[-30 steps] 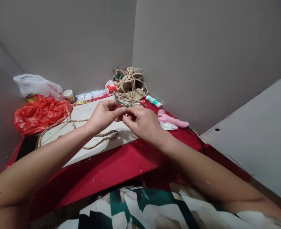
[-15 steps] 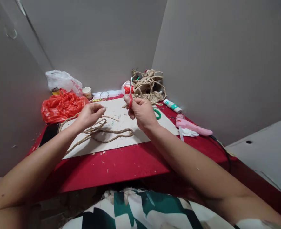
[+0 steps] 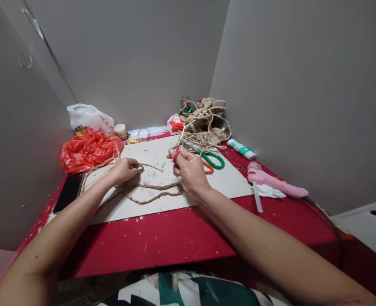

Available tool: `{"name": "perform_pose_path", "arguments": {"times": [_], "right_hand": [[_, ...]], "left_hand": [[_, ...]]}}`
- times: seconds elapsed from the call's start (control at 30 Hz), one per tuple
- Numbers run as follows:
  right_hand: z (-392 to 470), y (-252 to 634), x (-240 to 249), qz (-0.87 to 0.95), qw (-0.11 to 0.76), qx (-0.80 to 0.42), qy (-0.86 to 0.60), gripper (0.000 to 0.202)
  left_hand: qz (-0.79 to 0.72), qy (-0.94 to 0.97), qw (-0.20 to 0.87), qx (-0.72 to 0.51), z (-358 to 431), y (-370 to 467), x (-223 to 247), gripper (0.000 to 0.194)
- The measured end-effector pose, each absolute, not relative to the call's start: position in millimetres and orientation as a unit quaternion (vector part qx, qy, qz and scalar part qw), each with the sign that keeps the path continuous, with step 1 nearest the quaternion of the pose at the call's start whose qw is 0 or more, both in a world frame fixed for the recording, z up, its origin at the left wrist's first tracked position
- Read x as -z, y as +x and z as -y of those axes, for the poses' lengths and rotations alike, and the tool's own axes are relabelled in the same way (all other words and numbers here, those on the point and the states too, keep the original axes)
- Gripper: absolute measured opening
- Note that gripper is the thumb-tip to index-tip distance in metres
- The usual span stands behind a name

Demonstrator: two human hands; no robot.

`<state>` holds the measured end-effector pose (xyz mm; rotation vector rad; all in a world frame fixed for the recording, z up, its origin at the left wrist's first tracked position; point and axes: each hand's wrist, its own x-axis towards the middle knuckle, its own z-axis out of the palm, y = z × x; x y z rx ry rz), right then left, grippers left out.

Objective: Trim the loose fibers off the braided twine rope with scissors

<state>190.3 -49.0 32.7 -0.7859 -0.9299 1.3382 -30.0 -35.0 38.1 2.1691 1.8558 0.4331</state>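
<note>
My right hand [image 3: 192, 172] is closed around a small pair of scissors with red handles [image 3: 176, 154], the metal blades pointing up and away. Low over the white board [image 3: 162, 208], my left hand [image 3: 124, 171] has its fingers pinched on the braided straw rope [image 3: 157, 186]. That rope lies in loose loops under and beside the left hand, one loop reaching to the right wrist. A thin loose end stretches out past the left fingertips. Behind the right hand lie green-handled scissors [image 3: 218, 160] and an orange handle [image 3: 209, 167], partly hidden by that hand.
On the red table cover [image 3: 162, 238] are a pink glue gun [image 3: 273, 180], a white-and-green tube [image 3: 241, 149] and a black phone [image 3: 68, 193]. A red plastic bag [image 3: 89, 151], a paper cup [image 3: 120, 131] and a heap of braided rope [image 3: 207, 121] stand toward the grey walls.
My left hand has come down from above the board onto the rope. The scissors stay in my right hand, now lower in view. The camera view has shifted, showing more of the green-handled scissors.
</note>
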Motion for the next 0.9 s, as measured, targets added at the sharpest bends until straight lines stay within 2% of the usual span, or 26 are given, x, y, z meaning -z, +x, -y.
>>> {"name": "perform_pose_path", "arguments": {"times": [0.17,0.4,0.53,0.67,0.77,0.9], "right_hand": [[57.9,188.8,-36.0,0.384,0.610,-0.615,-0.319,0.036],[57.0,188.5,-34.0,0.386,0.604,-0.618,-0.324,0.037],[54.0,189.9,-33.3,0.382,0.608,-0.613,-0.329,0.038],[54.3,191.1,-33.7,0.370,0.603,-0.625,-0.330,0.039],[54.7,191.7,-33.3,0.366,0.598,-0.633,-0.328,0.038],[54.2,191.5,-34.0,0.362,0.610,-0.628,-0.321,0.032]], "left_hand": [[-0.634,0.747,0.129,-0.151,16.0,-24.5,-45.9,0.037],[-0.633,0.764,0.118,-0.042,-17.4,-15.0,-37.7,0.018],[-0.632,0.759,0.156,-0.008,-27.5,-14.8,-41.4,0.029],[-0.636,0.747,0.173,-0.083,-26.2,-10.4,-57.0,0.028],[-0.629,0.729,0.174,-0.208,-20.6,-2.3,-81.0,0.015],[-0.592,0.700,0.190,-0.352,-0.6,13.9,-114.4,0.016]]}}
